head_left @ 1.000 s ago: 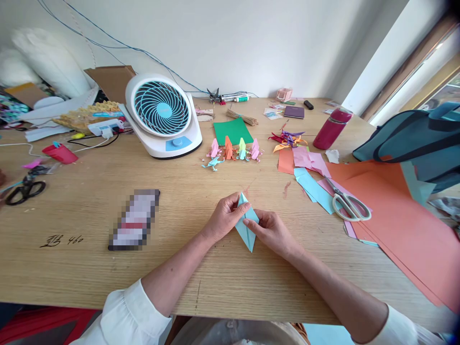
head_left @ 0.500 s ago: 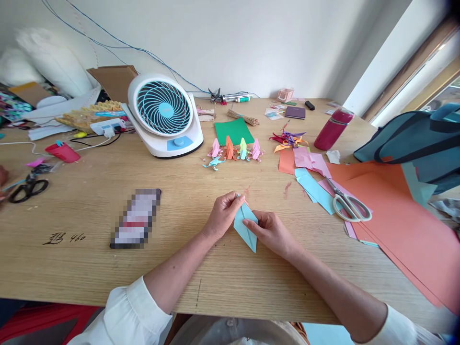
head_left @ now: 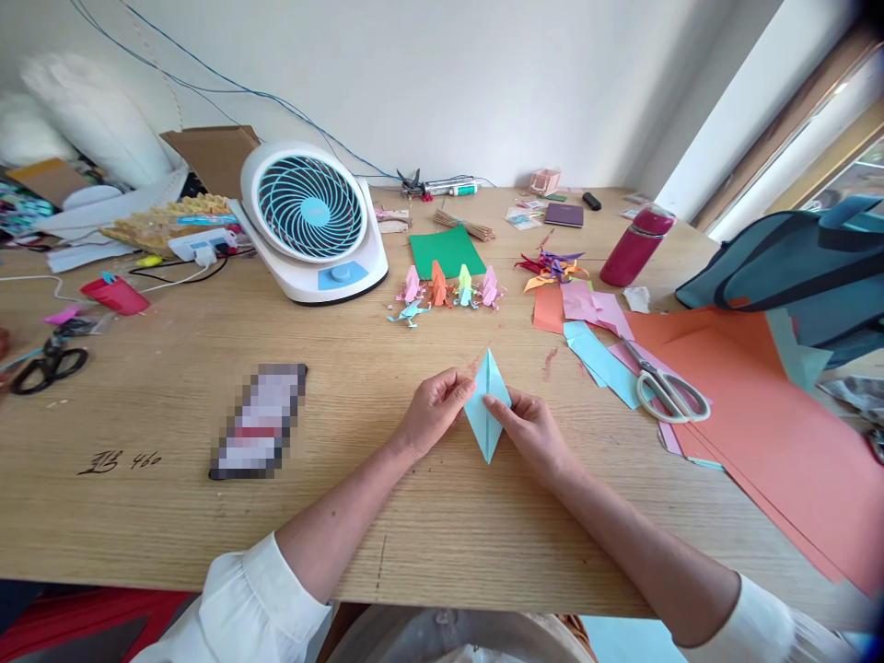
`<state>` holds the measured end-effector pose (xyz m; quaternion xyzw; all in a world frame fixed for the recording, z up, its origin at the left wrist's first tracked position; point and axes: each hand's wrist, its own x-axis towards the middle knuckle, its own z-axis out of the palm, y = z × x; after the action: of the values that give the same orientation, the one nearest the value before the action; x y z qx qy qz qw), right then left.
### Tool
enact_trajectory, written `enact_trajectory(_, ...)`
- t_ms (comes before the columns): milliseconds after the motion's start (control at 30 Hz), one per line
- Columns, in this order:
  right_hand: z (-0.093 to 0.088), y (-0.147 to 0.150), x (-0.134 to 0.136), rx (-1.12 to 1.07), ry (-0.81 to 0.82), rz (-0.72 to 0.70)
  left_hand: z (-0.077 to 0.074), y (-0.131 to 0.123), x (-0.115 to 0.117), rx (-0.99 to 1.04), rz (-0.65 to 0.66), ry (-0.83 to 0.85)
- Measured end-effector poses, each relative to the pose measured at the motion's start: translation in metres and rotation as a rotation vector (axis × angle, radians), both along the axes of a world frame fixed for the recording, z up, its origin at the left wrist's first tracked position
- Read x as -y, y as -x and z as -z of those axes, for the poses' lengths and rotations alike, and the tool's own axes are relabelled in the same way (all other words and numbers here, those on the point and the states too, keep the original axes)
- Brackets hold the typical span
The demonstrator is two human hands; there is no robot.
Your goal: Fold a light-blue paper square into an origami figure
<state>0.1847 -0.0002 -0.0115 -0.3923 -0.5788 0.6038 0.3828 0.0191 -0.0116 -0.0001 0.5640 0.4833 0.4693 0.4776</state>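
Wooden tabletop (head_left: 359, 359), blue paper diamond (head_left: 487, 431) between both hands (head_left: 435, 412) (head_left: 537, 436) (nearly closed, thumb-and-finger pinch on either side)

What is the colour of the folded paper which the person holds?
The paper is light blue; it shows best in the head view.

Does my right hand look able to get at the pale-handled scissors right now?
Probably yes: the scissors lie uncovered to the right of your right hand, and nothing seems to stand between. It would likely have to let go of the blue paper first.
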Motion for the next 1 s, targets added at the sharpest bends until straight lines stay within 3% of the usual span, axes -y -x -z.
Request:
enact_trajectory(333,0.006,-0.003,-0.002,-0.084,-0.003,0.059,0.003,0.001,-0.001,-0.088,0.039,-0.112)
enact_trajectory(667,0.010,-0.002,-0.005,-0.104,0.011,0.082,0.008,0.002,-0.003,-0.161,0.000,-0.162)
enact_trajectory(1000,0.012,-0.004,-0.006,-0.116,0.023,0.165,0.004,0.003,0.000,0.007,0.016,-0.005)
